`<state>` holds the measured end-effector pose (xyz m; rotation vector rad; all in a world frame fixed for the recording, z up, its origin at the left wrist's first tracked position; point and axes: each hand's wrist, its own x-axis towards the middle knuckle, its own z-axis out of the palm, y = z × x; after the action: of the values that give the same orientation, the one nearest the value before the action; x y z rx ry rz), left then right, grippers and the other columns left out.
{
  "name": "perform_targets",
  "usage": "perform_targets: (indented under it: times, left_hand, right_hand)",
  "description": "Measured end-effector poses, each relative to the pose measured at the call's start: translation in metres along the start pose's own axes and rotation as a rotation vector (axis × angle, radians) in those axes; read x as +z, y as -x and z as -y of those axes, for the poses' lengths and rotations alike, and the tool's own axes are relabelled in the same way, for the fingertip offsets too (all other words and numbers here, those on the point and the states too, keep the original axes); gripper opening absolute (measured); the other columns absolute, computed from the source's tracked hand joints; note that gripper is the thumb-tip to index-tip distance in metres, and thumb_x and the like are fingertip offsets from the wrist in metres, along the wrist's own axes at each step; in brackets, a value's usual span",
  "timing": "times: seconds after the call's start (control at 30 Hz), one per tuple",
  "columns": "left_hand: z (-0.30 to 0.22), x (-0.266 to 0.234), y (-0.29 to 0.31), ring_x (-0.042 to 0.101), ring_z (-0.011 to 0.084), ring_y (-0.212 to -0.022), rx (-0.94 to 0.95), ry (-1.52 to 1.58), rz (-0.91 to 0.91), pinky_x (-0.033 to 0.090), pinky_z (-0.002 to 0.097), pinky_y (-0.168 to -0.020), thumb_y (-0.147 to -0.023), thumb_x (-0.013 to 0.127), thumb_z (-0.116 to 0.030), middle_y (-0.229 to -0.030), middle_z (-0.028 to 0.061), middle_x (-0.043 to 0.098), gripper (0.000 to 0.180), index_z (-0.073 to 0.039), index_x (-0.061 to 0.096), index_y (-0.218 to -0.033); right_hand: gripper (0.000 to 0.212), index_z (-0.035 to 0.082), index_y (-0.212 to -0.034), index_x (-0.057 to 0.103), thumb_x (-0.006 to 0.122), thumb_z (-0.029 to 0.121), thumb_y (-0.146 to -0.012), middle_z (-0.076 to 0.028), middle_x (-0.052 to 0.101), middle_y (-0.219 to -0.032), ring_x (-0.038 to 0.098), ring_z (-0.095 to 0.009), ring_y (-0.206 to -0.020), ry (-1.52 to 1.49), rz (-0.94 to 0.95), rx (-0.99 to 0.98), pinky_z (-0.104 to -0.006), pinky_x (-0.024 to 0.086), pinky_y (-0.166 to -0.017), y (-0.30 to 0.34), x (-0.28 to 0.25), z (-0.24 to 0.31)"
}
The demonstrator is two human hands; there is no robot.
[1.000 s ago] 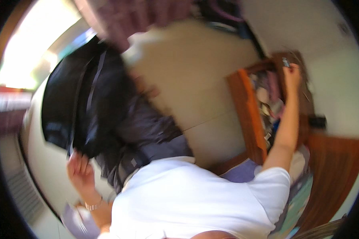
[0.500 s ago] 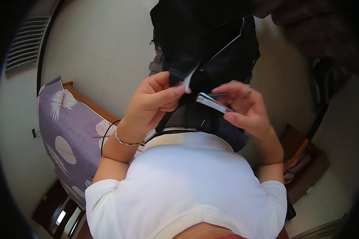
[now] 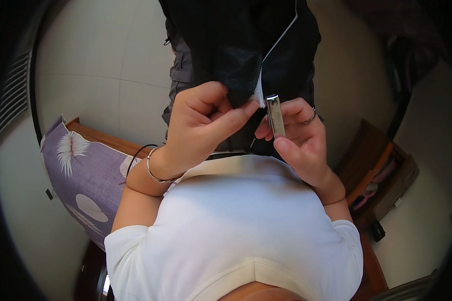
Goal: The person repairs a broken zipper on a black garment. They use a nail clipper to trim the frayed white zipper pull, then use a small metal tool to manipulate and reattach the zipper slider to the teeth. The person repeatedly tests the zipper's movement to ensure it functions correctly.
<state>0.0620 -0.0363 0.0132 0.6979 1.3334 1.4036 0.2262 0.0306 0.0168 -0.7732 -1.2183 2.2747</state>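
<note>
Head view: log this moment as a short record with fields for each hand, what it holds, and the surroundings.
Left hand: pinching black cloth near its white strip
Right hand: holding a silver nail clipper between thumb and fingers
Clipper position: close beside the strip; contact unclear
Person's left: purple patterned cloth
Person's right: open wooden drawer

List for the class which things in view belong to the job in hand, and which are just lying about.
In the job:
- Nail clipper, held in the right hand
- Black cloth, pinched by the left hand

Just about the room:
- Purple patterned sheet, at the left
- Wooden drawer, open at the right, with things inside
</note>
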Motion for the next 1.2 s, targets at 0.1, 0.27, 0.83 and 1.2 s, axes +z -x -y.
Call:
perform_targets:
  times: [0.1,0.27,0.83,1.2]
  left_hand:
    - [-0.001,0.000,-0.001,0.027,-0.0004,-0.046,0.017,-0.044,-0.005,0.019,0.0179,-0.039,-0.073,0.064,-0.002,-0.048,-0.0071,0.035,0.032,-0.005,0.038,-0.055]
    - [-0.002,-0.001,-0.003,0.025,0.0002,-0.045,0.047,-0.107,-0.013,0.018,0.0186,-0.039,-0.073,0.064,-0.002,-0.047,-0.0069,0.033,0.031,-0.004,0.039,-0.055]
    - [-0.007,0.000,-0.004,0.024,0.0025,-0.042,0.137,-0.322,-0.045,0.018,0.0196,-0.037,-0.069,0.065,0.001,-0.044,-0.0044,0.030,0.028,-0.003,0.041,-0.055]
    - [-0.002,0.001,-0.006,0.024,0.0014,-0.043,0.176,-0.259,-0.052,0.018,0.0185,-0.038,-0.072,0.062,0.002,-0.045,-0.0060,0.030,0.022,-0.002,0.046,-0.057]
  right_hand:
    - [0.026,-0.002,-0.094,0.046,0.060,0.002,-0.072,-0.007,0.056,-0.085,0.055,-0.011,-0.078,0.030,0.015,0.028,-0.0233,0.044,-0.072,-0.001,-0.002,0.000]
    - [0.025,-0.002,-0.092,0.047,0.061,0.003,-0.072,-0.006,0.055,-0.084,0.054,-0.010,-0.074,0.007,0.023,0.063,-0.0221,0.043,-0.069,-0.003,-0.004,0.002]
    - [0.028,0.000,-0.082,0.053,0.070,0.010,-0.062,-0.003,0.055,-0.067,0.050,-0.008,-0.060,0.389,-0.056,-0.023,-0.0198,0.042,-0.057,-0.005,-0.003,0.008]
    - [0.028,0.000,-0.082,0.053,0.069,0.009,-0.061,-0.003,0.055,-0.068,0.049,-0.009,-0.059,0.363,-0.058,0.011,-0.0198,0.041,-0.056,-0.008,-0.003,0.014]
